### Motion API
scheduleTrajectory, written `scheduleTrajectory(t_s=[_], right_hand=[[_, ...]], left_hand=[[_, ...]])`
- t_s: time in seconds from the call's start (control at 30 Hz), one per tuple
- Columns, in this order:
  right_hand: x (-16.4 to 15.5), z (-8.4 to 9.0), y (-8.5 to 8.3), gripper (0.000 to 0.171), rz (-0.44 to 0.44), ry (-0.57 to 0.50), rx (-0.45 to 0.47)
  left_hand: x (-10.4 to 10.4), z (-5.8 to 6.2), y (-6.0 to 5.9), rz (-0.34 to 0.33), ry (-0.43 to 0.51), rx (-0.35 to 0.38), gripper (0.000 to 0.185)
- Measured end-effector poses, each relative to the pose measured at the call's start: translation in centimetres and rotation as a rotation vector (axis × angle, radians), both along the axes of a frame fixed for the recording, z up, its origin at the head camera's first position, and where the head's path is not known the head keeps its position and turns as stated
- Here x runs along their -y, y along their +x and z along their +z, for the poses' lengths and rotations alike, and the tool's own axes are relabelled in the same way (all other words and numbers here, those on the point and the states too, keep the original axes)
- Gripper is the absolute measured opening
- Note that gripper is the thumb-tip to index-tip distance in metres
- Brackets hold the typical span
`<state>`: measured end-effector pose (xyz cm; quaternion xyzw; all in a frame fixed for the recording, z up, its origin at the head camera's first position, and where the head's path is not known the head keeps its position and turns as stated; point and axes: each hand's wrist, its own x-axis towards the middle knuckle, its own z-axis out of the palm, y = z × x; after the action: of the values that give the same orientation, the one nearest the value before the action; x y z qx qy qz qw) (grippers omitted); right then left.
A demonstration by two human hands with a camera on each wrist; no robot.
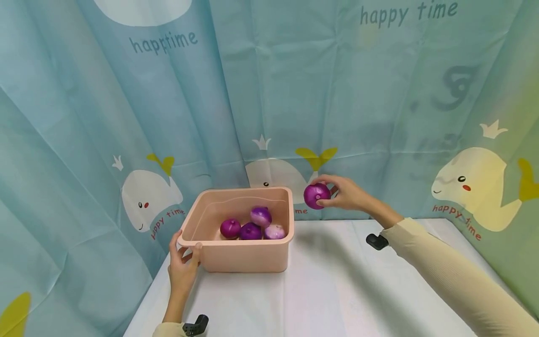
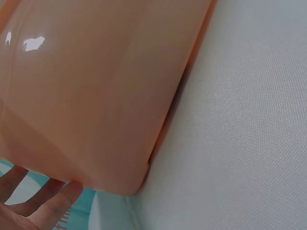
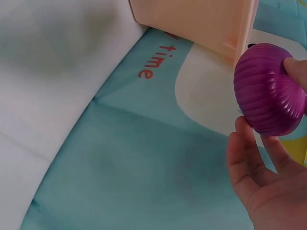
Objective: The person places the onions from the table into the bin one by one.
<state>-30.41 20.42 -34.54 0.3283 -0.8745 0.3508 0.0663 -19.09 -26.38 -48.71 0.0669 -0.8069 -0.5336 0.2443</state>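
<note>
My right hand (image 1: 343,193) holds a purple onion (image 1: 317,195) between thumb and fingers, up above the table and just right of the bin. In the right wrist view the onion (image 3: 268,90) shows glossy, ribbed skin. A pink plastic bin (image 1: 244,256) stands at the back left of the table. My left hand (image 1: 183,267) grips its near left corner, thumb at the front and fingers along the left side. Inside, toward the right, lie several onions: a reddish-purple one (image 1: 230,228), a dark purple one (image 1: 250,231), a purple-and-white one (image 1: 261,216) and a pale one (image 1: 275,231).
The table (image 1: 320,290) has a white cover. Behind it and at both sides hangs a blue-green curtain (image 1: 294,93) printed with whales, close to the bin's back. A black wrist device (image 1: 376,241) sits by the right sleeve, another (image 1: 196,325) by the left.
</note>
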Motion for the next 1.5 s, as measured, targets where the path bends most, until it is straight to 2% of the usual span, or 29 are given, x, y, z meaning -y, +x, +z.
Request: scheduleTrajectory(t_s=[0.23, 0.53, 0.63, 0.77, 0.87, 1.07, 1.27, 1.5], right_hand=[[2.5, 1.1, -0.9, 0.05, 0.02, 0.066, 0.032], [8.1, 3.0, -2.0, 0.044, 0.183, 0.141, 0.066], [10.2, 3.4, -2.2, 0.044, 0.185, 0.183, 0.083], [12.7, 3.7, -2.7, 0.044, 0.161, 0.233, 0.057], [14.2, 3.6, -2.9, 0.045, 0.143, 0.267, 0.026], [16.8, 3.2, -3.1, 0.043, 0.168, 0.278, 0.008], [18.7, 2.4, -3.1, 0.041, 0.198, 0.255, 0.045], [19.6, 1.8, -3.1, 0.042, 0.184, 0.276, 0.068]], left_hand=[[0.0, -0.1, 0.0, 0.003, 0.001, 0.014, 0.074], [0.0, 0.1, 0.2, 0.007, 0.013, 0.015, 0.074], [0.0, 0.1, 0.2, 0.004, 0.018, 0.02, 0.074], [0.0, 0.2, 0.3, 0.001, 0.036, 0.021, 0.074], [0.0, 0.2, 0.3, -0.003, 0.049, 0.016, 0.074], [0.0, 0.3, 0.2, -0.009, 0.05, 0.01, 0.074], [-0.1, 0.4, 0.0, -0.008, 0.041, 0.018, 0.074], [-0.1, 0.2, -0.1, -0.005, 0.038, 0.013, 0.074]])
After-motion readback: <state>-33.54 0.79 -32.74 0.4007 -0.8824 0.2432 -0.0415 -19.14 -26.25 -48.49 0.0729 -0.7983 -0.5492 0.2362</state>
